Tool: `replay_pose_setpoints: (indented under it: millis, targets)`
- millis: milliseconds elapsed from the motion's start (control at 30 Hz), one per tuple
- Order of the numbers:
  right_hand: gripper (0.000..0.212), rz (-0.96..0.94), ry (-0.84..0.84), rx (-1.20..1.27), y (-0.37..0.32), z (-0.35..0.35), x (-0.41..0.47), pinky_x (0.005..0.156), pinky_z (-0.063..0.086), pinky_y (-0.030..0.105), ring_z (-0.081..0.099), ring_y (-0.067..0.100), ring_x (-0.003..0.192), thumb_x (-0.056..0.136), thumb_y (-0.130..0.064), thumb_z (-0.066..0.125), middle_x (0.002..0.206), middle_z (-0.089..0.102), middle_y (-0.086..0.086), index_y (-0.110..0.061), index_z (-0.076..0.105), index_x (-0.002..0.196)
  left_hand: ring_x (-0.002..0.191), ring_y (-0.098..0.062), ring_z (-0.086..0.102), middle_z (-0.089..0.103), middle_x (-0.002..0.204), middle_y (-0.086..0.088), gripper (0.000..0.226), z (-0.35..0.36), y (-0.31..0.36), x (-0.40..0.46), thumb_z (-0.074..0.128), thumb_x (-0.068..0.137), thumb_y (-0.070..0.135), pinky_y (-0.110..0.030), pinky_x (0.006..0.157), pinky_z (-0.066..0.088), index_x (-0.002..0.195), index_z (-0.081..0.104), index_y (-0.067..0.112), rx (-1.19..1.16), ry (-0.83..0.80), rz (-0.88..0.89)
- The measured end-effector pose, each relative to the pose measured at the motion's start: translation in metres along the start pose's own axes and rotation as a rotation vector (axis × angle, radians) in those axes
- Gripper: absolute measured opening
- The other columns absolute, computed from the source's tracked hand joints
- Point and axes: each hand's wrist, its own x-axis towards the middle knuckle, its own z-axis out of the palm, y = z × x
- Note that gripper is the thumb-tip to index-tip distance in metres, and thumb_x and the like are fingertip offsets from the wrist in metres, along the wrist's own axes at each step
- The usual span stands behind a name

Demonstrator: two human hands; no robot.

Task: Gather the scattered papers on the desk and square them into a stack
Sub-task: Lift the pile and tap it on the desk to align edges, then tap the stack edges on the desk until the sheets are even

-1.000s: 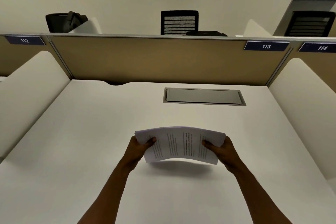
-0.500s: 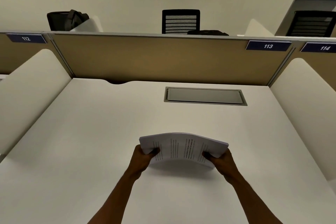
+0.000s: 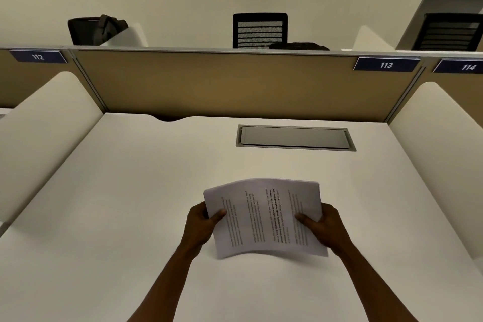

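A stack of printed white papers [image 3: 264, 217] is held between both hands above the white desk [image 3: 130, 204]. It tilts toward me, printed face up, and bows slightly in the middle. My left hand [image 3: 200, 225] grips its left edge, thumb on top and fingers underneath. Along the right edge, my right hand [image 3: 324, 227] holds it the same way. The lower edge of the stack is close to the desk; I cannot tell whether it touches. The sheets look roughly aligned.
A grey cable-tray lid [image 3: 295, 137] is set into the desk behind the papers. A tan partition [image 3: 222, 83] closes the back, and white curved side dividers [image 3: 44, 125] stand left and right. Black chairs [image 3: 260, 30] and a bag show beyond.
The stack dropped toward the desk half a second ago, then tipped back up so more of its printed face shows. Both hands kept their grip.
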Motion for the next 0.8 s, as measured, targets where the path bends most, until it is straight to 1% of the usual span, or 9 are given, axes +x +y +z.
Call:
replay_pose_setpoints:
  millis: [67,167,233,333,433,567,700,767,800]
  targets:
    - [0.011,-0.022,-0.025,-0.021,-0.012,-0.012,0.004,0.061,0.061,0.029,0.074,0.010,0.072,0.079,-0.025,0.079,0.086,0.077,0.000,-0.024,0.071,0.086,0.099,-0.016,0.070,0.074,0.109,0.007,0.043,-0.004,0.012,0.000,0.081,0.079,0.025,-0.019,0.072,0.057,0.120,0.066,0.026,0.117,0.072,0.120]
    - [0.012,-0.052,-0.082,-0.071,-0.031,-0.027,0.010,0.065,0.062,0.035,0.075,0.016,0.072,0.080,-0.025,0.079,0.084,0.077,0.003,-0.018,0.073,0.088,0.121,-0.010,0.052,0.055,0.135,0.005,0.073,-0.006,0.037,0.003,0.079,0.081,0.028,-0.025,0.096,0.045,0.145,0.044,0.024,0.424,0.229,0.381]
    - [0.009,-0.091,-0.111,-0.131,-0.046,-0.034,0.015,0.062,0.061,0.033,0.074,0.016,0.070,0.080,-0.024,0.079,0.082,0.076,0.002,-0.019,0.073,0.086,0.133,-0.011,0.042,0.047,0.146,0.004,0.074,-0.002,0.060,0.003,0.073,0.085,0.036,-0.027,0.106,0.037,0.149,0.038,0.025,0.591,0.181,0.549]
    - [0.010,-0.152,-0.137,-0.228,-0.072,-0.040,0.020,0.061,0.054,0.026,0.071,0.011,0.070,0.079,-0.023,0.079,0.079,0.074,-0.003,-0.028,0.071,0.081,0.141,-0.017,0.036,0.041,0.154,0.000,0.073,0.014,0.095,0.000,0.068,0.087,0.041,-0.032,0.113,0.036,0.150,0.036,0.025,0.683,-0.003,0.654]
    - [0.010,-0.216,-0.182,-0.351,-0.096,-0.042,0.022,0.062,0.050,0.024,0.069,0.009,0.072,0.081,-0.024,0.076,0.081,0.073,-0.005,-0.032,0.071,0.085,0.142,-0.022,0.038,0.041,0.154,-0.005,0.069,0.030,0.128,-0.008,0.068,0.089,0.034,-0.040,0.113,0.040,0.150,0.038,0.019,0.780,-0.027,0.837]
    - [0.016,-0.296,-0.234,-0.537,-0.127,-0.044,0.020,0.065,0.054,0.024,0.068,0.013,0.072,0.082,-0.028,0.071,0.091,0.076,-0.002,-0.027,0.077,0.096,0.137,-0.025,0.045,0.048,0.149,-0.010,0.064,0.048,0.158,-0.020,0.070,0.089,0.028,-0.034,0.109,0.041,0.145,0.044,0.013,0.885,-0.011,1.182]
    - [0.026,-0.357,-0.273,-0.692,-0.153,-0.038,0.015,0.070,0.056,0.024,0.067,0.015,0.072,0.082,-0.030,0.070,0.099,0.077,0.003,-0.025,0.075,0.107,0.141,-0.023,0.039,0.044,0.153,-0.007,0.063,0.059,0.174,-0.030,0.063,0.093,0.027,-0.032,0.113,0.034,0.149,0.035,0.020,0.968,-0.072,1.292]
    - [0.027,-0.371,-0.266,-0.768,-0.163,-0.033,0.014,0.070,0.056,0.024,0.065,0.017,0.074,0.083,-0.032,0.068,0.102,0.074,0.005,-0.025,0.073,0.108,0.134,-0.025,0.048,0.055,0.143,-0.005,0.060,0.061,0.180,-0.032,0.065,0.091,0.021,-0.033,0.107,0.039,0.147,0.041,0.019,1.078,-0.078,1.321]
    - [0.027,-0.370,-0.270,-0.810,-0.167,-0.030,0.014,0.069,0.055,0.025,0.064,0.017,0.075,0.082,-0.032,0.067,0.102,0.072,0.005,-0.025,0.070,0.109,0.121,-0.025,0.058,0.065,0.130,-0.004,0.058,0.061,0.183,-0.033,0.068,0.089,0.018,-0.034,0.099,0.046,0.143,0.047,0.018,1.129,-0.075,1.317]
